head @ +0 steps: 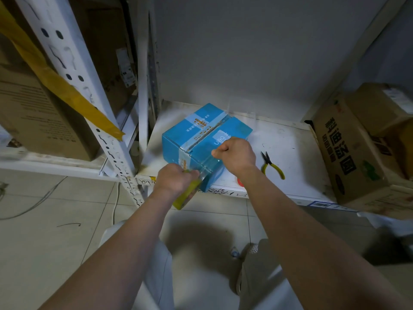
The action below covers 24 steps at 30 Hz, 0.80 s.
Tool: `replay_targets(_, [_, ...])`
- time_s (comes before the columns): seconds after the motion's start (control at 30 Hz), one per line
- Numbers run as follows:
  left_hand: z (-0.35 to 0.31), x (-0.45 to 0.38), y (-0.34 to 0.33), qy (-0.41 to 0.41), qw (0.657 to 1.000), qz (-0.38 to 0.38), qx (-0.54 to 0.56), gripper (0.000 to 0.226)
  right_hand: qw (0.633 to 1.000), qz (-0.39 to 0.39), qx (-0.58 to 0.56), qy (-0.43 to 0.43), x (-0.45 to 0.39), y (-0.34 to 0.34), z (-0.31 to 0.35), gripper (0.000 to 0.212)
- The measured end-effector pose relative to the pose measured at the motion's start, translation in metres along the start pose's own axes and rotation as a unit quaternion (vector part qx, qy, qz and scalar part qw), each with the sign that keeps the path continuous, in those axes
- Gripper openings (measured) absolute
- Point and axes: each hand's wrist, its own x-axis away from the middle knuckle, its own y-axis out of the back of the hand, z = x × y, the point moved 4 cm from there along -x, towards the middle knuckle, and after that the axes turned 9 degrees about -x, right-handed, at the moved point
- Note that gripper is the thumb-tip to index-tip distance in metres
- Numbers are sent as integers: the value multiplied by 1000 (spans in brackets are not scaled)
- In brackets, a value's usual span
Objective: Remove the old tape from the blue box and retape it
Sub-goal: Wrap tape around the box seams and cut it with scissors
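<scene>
Nearest the camera, two bare forearms reach forward over a tiled floor toward a white shelf. Far left, a tall brown carton stands behind a slotted white upright, with a strip of yellow tape slanting across it; its print is too blurred to read. The left hand is curled round a yellow-green tape roll at the shelf's front edge, and clear tape stretches from it up the near face of the blue box. The box sits on the shelf near its left end; a pale label on top seems to read "UOO" upside down, and the small Chinese lettering along its taped seam is illegible. The right hand rests as a closed fist on the box's near top edge; whether it pinches the tape cannot be told. Just right lie yellow-handled pliers. Far right, a brown box bears large black Chinese characters.
</scene>
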Motion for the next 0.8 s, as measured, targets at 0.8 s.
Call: replay_targets(0.8, [-15,-14,-1,-40,997,48,-35,14,997,-26,-73,-32,-17,-23,-31,19])
